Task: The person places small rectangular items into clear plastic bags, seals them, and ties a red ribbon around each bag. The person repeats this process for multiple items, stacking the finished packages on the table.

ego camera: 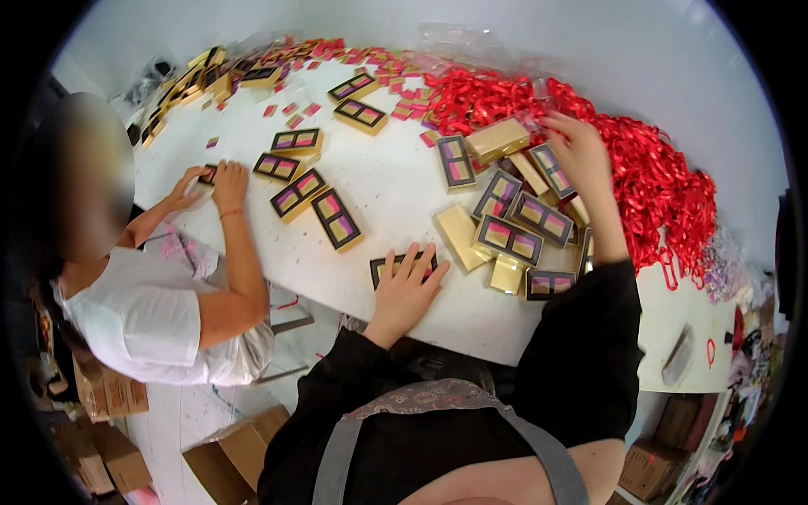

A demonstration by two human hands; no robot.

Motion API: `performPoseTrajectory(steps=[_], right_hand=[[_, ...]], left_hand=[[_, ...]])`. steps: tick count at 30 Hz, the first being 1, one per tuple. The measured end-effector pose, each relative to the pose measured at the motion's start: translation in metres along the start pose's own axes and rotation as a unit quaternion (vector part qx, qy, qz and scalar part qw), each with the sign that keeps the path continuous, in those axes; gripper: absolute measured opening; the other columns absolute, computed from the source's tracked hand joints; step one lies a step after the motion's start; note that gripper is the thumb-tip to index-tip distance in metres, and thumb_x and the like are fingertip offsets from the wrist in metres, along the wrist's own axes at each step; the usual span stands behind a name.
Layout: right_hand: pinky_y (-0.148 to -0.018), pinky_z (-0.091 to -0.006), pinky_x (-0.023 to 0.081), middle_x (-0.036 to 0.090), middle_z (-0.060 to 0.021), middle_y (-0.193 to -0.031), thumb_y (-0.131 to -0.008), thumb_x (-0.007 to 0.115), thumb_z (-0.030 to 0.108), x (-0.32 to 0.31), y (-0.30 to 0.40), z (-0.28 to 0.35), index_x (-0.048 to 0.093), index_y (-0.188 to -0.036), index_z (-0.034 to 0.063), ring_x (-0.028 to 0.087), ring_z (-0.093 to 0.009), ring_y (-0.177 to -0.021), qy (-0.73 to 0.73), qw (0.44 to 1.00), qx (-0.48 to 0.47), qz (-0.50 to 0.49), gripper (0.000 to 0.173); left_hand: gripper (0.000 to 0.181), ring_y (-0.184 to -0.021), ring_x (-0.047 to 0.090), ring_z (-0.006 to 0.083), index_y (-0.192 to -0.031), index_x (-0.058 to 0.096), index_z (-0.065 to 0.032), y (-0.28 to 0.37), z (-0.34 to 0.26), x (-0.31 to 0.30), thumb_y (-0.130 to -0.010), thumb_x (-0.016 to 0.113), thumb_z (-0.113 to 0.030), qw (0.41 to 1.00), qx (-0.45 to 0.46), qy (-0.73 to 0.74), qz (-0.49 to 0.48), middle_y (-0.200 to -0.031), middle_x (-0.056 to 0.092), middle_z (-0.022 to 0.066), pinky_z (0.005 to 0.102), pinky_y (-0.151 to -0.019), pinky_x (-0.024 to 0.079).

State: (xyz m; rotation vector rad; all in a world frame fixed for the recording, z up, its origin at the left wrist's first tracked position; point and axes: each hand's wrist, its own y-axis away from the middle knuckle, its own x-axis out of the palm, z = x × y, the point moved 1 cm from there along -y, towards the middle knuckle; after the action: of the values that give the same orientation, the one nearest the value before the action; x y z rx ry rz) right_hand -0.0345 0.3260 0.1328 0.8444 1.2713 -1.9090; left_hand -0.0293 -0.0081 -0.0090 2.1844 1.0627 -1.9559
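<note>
My left hand (408, 287) lies over a gold box with a black-framed double window (379, 268), holding it against the tabletop near the front edge. Its fingers spread across the window face and hide much of it. My right hand (579, 151) reaches to the edge of a heap of red satin ribbons (489, 98). Its fingertips are bent among ribbon and clear plastic, so whether they pinch anything is hidden. Below that hand is a loose pile of similar boxes; one windowed box (508, 240) lies on top and a plain gold box (461, 237) leans at its left.
A co-worker in a white top (139, 309) sits at the left, both hands on a small dark item (207, 175). Between us lie several windowed boxes (336, 219). Small pink-and-gold pieces (410, 104) scatter along the back of the white table (391, 183). An open carton (237, 451) stands below.
</note>
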Motion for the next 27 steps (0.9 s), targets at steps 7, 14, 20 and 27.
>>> performPoseTrajectory(steps=[7, 14, 20, 27], right_hand=[[-0.090, -0.0450, 0.043, 0.066, -0.0141, -0.101, -0.080, 0.056, 0.009, 0.109, -0.179, -0.080, 0.065, -0.105, 0.0140, 0.060, -0.030, -0.097, 0.354, 0.909, -0.122, -0.183, 0.027], [-0.074, -0.0353, 0.049, 0.067, -0.0102, -0.089, -0.089, 0.055, 0.021, 0.060, -0.109, 0.014, 0.059, -0.089, 0.0039, 0.061, -0.016, -0.077, -0.324, 0.934, 0.135, -0.072, 0.018], [-0.065, -0.0268, 0.046, 0.063, -0.0063, -0.093, -0.083, 0.065, 0.022, 0.036, 0.135, 0.159, 0.057, -0.097, 0.0049, 0.056, -0.010, -0.079, -0.571, 0.681, 0.233, 0.395, 0.024], [-0.094, -0.0398, 0.037, 0.049, -0.0155, -0.118, -0.069, 0.077, 0.020, 0.094, 0.185, 0.137, 0.053, -0.124, 0.0090, 0.044, -0.032, -0.112, -0.100, 0.960, -0.184, 0.185, 0.061]], left_hand=[[0.046, -0.118, 0.051, 0.0262, -0.115, 0.059, -0.0121, -0.006, -0.013, -0.002, -0.073, 0.070, -0.027, 0.996, -0.012, 0.066, -0.055, -0.125, 0.056, 0.0074, 0.0470, -0.100, 0.037], [0.063, -0.121, 0.048, 0.0346, -0.123, 0.049, -0.0029, 0.022, 0.002, 0.018, -0.068, 0.077, -0.013, 0.938, -0.035, 0.275, -0.209, -0.129, 0.051, 0.0166, 0.0479, -0.105, 0.033], [0.099, -0.133, 0.034, 0.0289, -0.147, 0.010, -0.0146, 0.005, -0.017, -0.055, -0.076, 0.072, -0.045, 0.528, -0.207, 0.736, -0.370, -0.141, 0.039, 0.0159, 0.0484, -0.111, 0.021], [0.093, -0.108, 0.053, 0.0240, -0.138, 0.033, -0.0096, 0.059, 0.068, -0.077, -0.071, 0.059, -0.070, 0.309, -0.134, 0.872, -0.355, -0.118, 0.054, 0.0069, 0.0423, -0.095, 0.041]])
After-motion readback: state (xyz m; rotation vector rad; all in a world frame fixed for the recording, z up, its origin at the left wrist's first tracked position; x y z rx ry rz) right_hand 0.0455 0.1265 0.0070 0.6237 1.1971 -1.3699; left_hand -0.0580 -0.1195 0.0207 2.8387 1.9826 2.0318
